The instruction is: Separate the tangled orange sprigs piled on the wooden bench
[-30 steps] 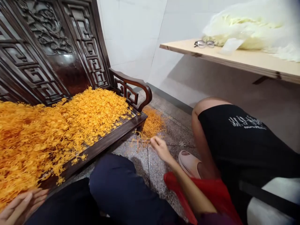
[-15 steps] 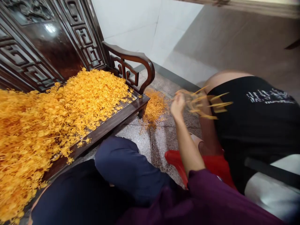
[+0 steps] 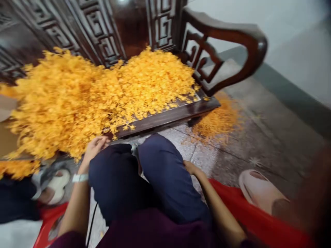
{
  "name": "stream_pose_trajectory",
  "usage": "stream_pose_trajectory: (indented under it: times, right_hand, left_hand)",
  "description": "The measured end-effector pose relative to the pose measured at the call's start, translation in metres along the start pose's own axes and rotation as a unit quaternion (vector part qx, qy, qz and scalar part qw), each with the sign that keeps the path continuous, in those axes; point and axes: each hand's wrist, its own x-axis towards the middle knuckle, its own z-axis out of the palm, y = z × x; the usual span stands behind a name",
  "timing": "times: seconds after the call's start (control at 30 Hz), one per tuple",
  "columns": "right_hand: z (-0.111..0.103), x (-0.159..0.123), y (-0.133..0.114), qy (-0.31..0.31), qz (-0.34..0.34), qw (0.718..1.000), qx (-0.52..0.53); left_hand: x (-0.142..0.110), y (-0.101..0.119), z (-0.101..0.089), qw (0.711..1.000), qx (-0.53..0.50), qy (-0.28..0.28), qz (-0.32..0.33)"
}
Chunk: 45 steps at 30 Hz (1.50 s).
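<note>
A big heap of orange-yellow plastic flower sprigs (image 3: pixel 85 96) covers the seat of a dark carved wooden bench (image 3: pixel 168 117). My left hand (image 3: pixel 94 147), with a white band on the wrist, reaches to the heap's front edge with its fingers stretched toward the sprigs and nothing visibly in them. My right hand (image 3: pixel 190 167) rests low beside my right knee (image 3: pixel 160 162), on or just above the floor; its fingers are hidden behind the knee. The picture is smeared by motion.
A smaller pile of orange sprigs (image 3: pixel 218 124) lies on the stone floor under the bench's armrest (image 3: pixel 227 34). A pink slipper (image 3: pixel 258 193) and something red and plastic (image 3: pixel 261 224) are at the right. Another person's sandalled foot (image 3: pixel 51 182) is at the left.
My right hand, which had lifted a few sprigs toward the right, has come down empty beside my knee. My left hand has risen to the heap's edge. The view has swung left and down.
</note>
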Motion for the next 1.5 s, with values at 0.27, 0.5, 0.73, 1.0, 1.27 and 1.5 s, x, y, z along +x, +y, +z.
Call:
stream_pose_trajectory:
  times: [0.27, 0.5, 0.73, 1.0, 1.27, 1.5]
  right_hand:
    - [-0.068, 0.040, -0.086, 0.106, -0.183, 0.976, -0.049]
    - [-0.066, 0.103, -0.212, 0.119, -0.370, 0.921, -0.004]
    - [-0.033, 0.158, -0.252, 0.054, -0.364, 0.895, -0.254]
    - [-0.042, 0.135, -0.257, 0.048, -0.428, 0.897, 0.100]
    - [-0.107, 0.091, -0.304, 0.111, -0.487, 0.834, 0.235]
    - [-0.144, 0.064, -0.297, 0.183, -0.486, 0.825, 0.225]
  left_hand:
    - [0.037, -0.010, 0.037, 0.988, 0.050, 0.034, 0.142]
    - [0.024, -0.008, 0.030, 0.994, -0.069, -0.006, 0.087]
    - [0.026, 0.016, 0.018, 0.992, -0.055, -0.017, 0.114]
    - [0.032, 0.044, 0.019, 0.984, -0.075, 0.019, 0.158]
    - [0.065, 0.076, 0.056, 0.930, 0.186, -0.008, 0.316]
    - [0.100, 0.090, 0.083, 0.942, 0.103, -0.010, 0.319]
